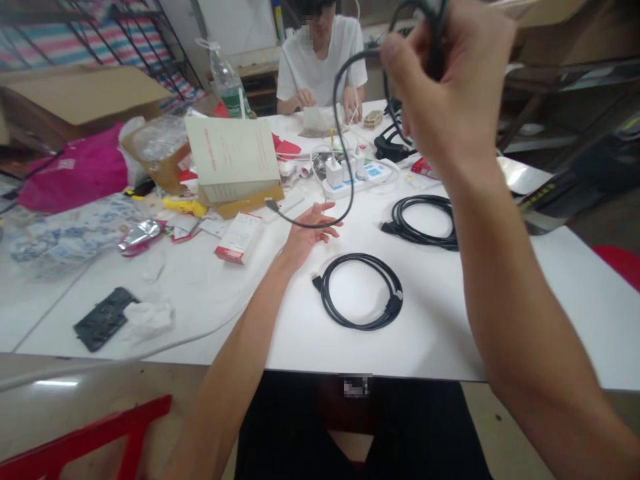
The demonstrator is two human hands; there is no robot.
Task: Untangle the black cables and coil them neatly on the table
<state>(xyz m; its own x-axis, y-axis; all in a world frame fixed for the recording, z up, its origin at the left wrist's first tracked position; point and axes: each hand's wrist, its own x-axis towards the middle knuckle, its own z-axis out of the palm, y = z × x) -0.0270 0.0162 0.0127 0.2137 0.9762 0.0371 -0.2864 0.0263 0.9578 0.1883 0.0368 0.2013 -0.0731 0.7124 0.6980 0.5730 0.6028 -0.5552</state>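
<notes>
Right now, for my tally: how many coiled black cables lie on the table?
2. One near coil beside the left hand, one far coil to its right. The dark bundle behind may hide more.

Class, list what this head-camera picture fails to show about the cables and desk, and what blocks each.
Head view: black cable, upper part hidden inside the right hand and cut by the top edge.
Head view: far coiled cable, right side behind the right forearm.
Head view: booklet, print too small to read.
Head view: whether the left hand touches the black cable, unclear.
</notes>
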